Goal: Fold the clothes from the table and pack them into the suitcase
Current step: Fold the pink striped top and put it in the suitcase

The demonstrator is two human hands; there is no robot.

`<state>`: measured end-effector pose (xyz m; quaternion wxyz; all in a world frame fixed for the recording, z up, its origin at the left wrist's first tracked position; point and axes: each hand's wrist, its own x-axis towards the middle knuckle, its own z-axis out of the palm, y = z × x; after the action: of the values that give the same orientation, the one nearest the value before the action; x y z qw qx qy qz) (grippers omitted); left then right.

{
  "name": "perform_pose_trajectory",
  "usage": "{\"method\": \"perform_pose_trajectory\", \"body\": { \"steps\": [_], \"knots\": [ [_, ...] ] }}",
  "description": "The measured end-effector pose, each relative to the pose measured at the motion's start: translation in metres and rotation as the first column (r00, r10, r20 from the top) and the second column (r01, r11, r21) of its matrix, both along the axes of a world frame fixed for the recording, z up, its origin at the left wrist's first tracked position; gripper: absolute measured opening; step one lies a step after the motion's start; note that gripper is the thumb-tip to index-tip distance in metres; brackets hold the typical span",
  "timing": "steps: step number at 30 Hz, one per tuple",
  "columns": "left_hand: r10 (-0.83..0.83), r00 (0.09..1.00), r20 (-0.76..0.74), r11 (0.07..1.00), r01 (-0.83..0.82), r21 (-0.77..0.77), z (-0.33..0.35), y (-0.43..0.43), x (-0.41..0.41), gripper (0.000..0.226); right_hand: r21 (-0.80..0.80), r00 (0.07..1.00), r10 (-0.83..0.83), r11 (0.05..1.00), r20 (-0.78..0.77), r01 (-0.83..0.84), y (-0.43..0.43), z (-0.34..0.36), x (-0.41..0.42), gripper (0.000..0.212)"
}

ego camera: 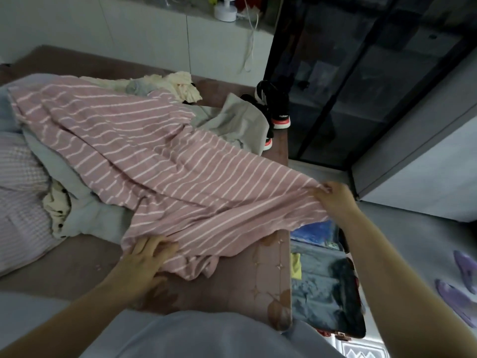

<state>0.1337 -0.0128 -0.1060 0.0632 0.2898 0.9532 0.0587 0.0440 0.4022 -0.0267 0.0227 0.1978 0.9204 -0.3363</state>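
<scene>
A pink garment with thin white stripes (160, 161) lies stretched across the table (77, 262), draped over a heap of other clothes. My right hand (335, 197) pinches its right edge and holds it out past the table's side. My left hand (147, 257) rests on the garment's near hem, fingers spread and pressing the cloth down. On the floor to the right, beside the table, lies the open suitcase (327, 288), with folded blue-grey and dark items inside.
A lilac checked garment (20, 192), pale blue cloth (85, 210), a cream piece (180, 86) and a grey-green piece (237, 120) lie on the table. Black sneakers (273, 104) stand at its far right. Purple slippers (462, 282) are on the floor. A dark glass cabinet (361, 73) rises behind.
</scene>
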Motion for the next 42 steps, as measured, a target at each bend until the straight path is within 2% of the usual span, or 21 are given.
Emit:
{"method": "perform_pose_trajectory", "body": {
  "steps": [1,4,7,9,12,14,16,20,23,25,26,28,31,33,35,36,38,39,40,41,42],
  "knots": [
    [0.031,0.999,-0.007,0.999,-0.031,0.017,-0.002,-0.002,0.000,0.077,-0.005,1.000,0.011,1.000,0.010,-0.011,0.004,0.003,0.000,0.019],
    [0.130,0.991,0.028,0.991,-0.130,0.023,-0.002,-0.005,0.000,0.050,0.029,0.973,0.199,0.979,0.118,-0.204,-0.004,0.006,0.001,0.035],
    [0.207,0.952,0.228,0.969,-0.231,0.087,0.015,0.004,-0.002,0.047,0.082,0.909,0.378,0.915,0.176,-0.396,-0.031,-0.003,0.000,0.018],
    [0.261,0.886,0.383,0.936,-0.330,0.126,0.023,0.000,-0.004,0.050,0.125,0.868,0.480,0.861,0.125,-0.494,-0.054,-0.014,-0.006,0.028],
    [0.325,0.881,0.342,0.822,-0.443,0.359,0.048,-0.015,-0.012,0.053,0.247,0.799,0.602,0.771,0.018,-0.587,-0.091,-0.020,-0.017,0.029],
    [0.426,0.869,0.253,0.770,-0.495,0.402,0.063,-0.026,-0.028,0.054,0.309,0.753,0.658,0.721,-0.027,-0.620,-0.111,-0.020,-0.027,0.026],
    [0.493,0.855,0.162,0.780,-0.517,0.353,0.076,-0.031,-0.050,0.060,0.353,0.706,0.706,0.673,-0.048,-0.649,-0.126,-0.022,-0.040,0.022],
    [0.473,0.870,0.139,0.840,-0.492,0.229,0.084,-0.030,-0.088,0.067,0.337,0.648,0.761,0.599,0.043,-0.726,-0.143,-0.033,-0.069,0.021],
    [0.411,0.904,0.118,0.902,-0.422,0.089,0.080,-0.028,-0.109,0.080,0.248,0.748,0.654,0.711,0.112,-0.658,-0.149,-0.040,-0.081,0.029],
    [0.425,0.891,0.159,0.905,-0.418,-0.075,0.076,-0.028,-0.118,0.084,0.216,0.808,0.577,0.779,0.120,-0.589,-0.147,-0.039,-0.081,0.041],
    [0.454,0.870,0.193,0.890,-0.430,-0.154,0.074,-0.028,-0.122,0.080,0.183,0.831,0.545,0.810,0.111,-0.557,-0.143,-0.036,-0.081,0.046],
    [0.500,0.836,0.228,0.862,-0.452,-0.230,0.067,-0.029,-0.128,0.057,0.159,0.856,0.508,0.841,0.101,-0.518,-0.133,-0.027,-0.081,0.045],
    [0.445,0.881,0.158,0.877,-0.393,-0.276,0.064,-0.030,-0.134,0.026,0.152,0.870,0.491,0.857,0.050,-0.492,-0.110,-0.010,-0.080,0.032],
    [0.357,0.927,0.112,0.903,-0.313,-0.294,0.070,-0.029,-0.134,0.024,0.132,0.864,0.503,0.854,0.037,-0.503,-0.094,0.004,-0.072,0.018],
    [0.229,0.972,0.054,0.935,-0.204,-0.291,0.075,-0.028,-0.130,0.029,0.130,0.851,0.519,0.841,0.083,-0.526,-0.076,0.018,-0.063,0.016],
    [0.195,0.977,0.084,0.944,-0.164,-0.286,0.079,-0.027,-0.126,0.035,0.144,0.844,0.521,0.832,0.132,-0.536,-0.069,0.027,-0.056,0.020],
    [0.129,0.950,0.284,0.974,-0.067,-0.218,0.091,-0.022,-0.117,0.039,0.125,0.799,0.559,0.797,0.220,-0.591,-0.052,0.049,-0.039,0.017],
    [0.088,0.901,0.425,0.992,-0.039,-0.123,0.096,-0.019,-0.111,0.034,0.069,0.757,0.607,0.767,0.243,-0.638,-0.046,0.063,-0.029,0.004],
    [0.044,0.832,0.553,0.999,-0.040,-0.020,0.105,-0.015,-0.105,0.029,0.000,0.709,0.663,0.731,0.240,-0.683,-0.040,0.077,-0.020,0.012],
    [0.001,0.754,0.657,0.997,-0.053,0.059,0.113,-0.010,-0.098,0.025,-0.091,0.703,0.680,0.729,0.208,-0.678,-0.037,0.093,-0.010,0.021],
    [-0.031,0.670,0.741,0.989,-0.085,0.119,0.118,-0.008,-0.095,0.024,-0.217,0.705,0.700,0.711,0.119,-0.669,-0.031,0.105,-0.002,0.023]
  ]
}}
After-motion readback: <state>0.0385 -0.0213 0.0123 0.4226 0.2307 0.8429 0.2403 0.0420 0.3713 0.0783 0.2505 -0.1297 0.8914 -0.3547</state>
